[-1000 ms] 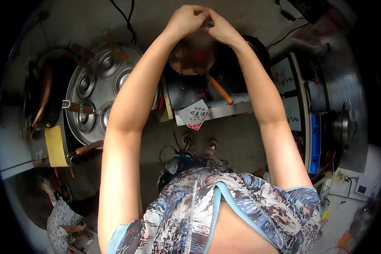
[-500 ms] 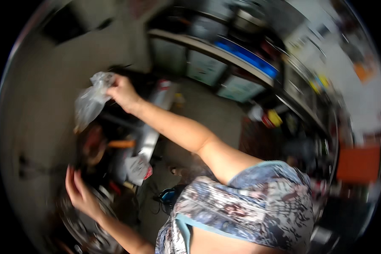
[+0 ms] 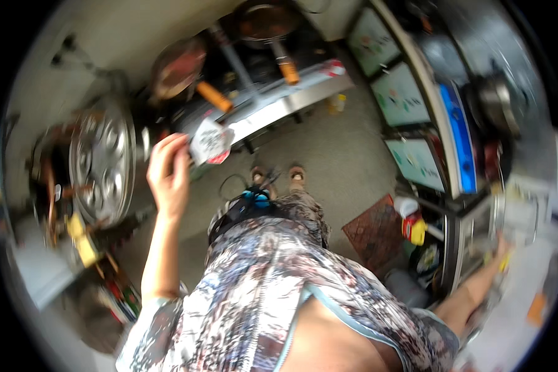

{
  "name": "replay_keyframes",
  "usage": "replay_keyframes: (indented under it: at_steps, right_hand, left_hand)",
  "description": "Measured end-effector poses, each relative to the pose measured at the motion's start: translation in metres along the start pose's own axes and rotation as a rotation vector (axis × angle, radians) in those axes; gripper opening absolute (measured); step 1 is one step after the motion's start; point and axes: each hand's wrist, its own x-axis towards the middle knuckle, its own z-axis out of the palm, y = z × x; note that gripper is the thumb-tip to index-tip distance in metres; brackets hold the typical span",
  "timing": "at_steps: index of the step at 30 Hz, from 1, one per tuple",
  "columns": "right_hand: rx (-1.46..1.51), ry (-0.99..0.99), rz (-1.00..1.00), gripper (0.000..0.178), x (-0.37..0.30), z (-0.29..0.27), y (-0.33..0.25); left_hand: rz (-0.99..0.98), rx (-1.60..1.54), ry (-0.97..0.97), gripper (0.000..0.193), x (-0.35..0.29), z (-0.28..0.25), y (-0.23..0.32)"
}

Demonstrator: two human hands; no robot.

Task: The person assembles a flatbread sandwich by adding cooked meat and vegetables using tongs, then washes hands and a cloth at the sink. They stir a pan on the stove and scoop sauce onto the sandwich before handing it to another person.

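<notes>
My left hand is raised at the left of the view, its fingers curled together and no object visible in them. Just beyond its fingertips is a white packet with red edges, by the near left end of the stove; whether they touch is unclear. Stretched far to the right, my right arm reaches over the counter. There my right hand is small and blurred beside something yellow, and its fingers cannot be made out.
Two pans, one a reddish pan and one a dark pan, sit on the stove. A round metal tray with hollows stands left. Cabinets line the right side. On the floor lies a brown mat, beside a yellow-and-red container.
The view has swung toward the right. My right arm has gone from the stove side to the right-hand counter, and the clear plastic bag it held is out of sight. My left fingers have curled.
</notes>
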Motion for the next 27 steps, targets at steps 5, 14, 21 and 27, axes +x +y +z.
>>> replay_keyframes:
  at_steps: [5, 14, 21, 27]
  right_hand:
    - [-0.991, 0.255, -0.495, 0.045, -0.003, 0.151, -0.054]
    - [0.032, -1.435, -0.935, 0.048, -0.594, 0.648, -0.093]
    - [-0.091, -1.216, -0.900, 0.059, -0.724, 0.734, -0.112]
    - [-0.074, -1.359, -0.773, 0.041, -0.732, 0.719, -0.099]
  left_hand:
    - [-0.178, -0.002, 0.118, 0.019, -0.068, 0.006, 0.000]
    - [-1.083, -0.369, 0.233, 0.050, -0.141, 0.094, -0.200]
    - [-1.407, -0.927, 0.428, 0.053, -0.113, 0.125, -0.220]
    - [-1.254, -0.921, 0.319, 0.049, -0.126, 0.112, -0.229]
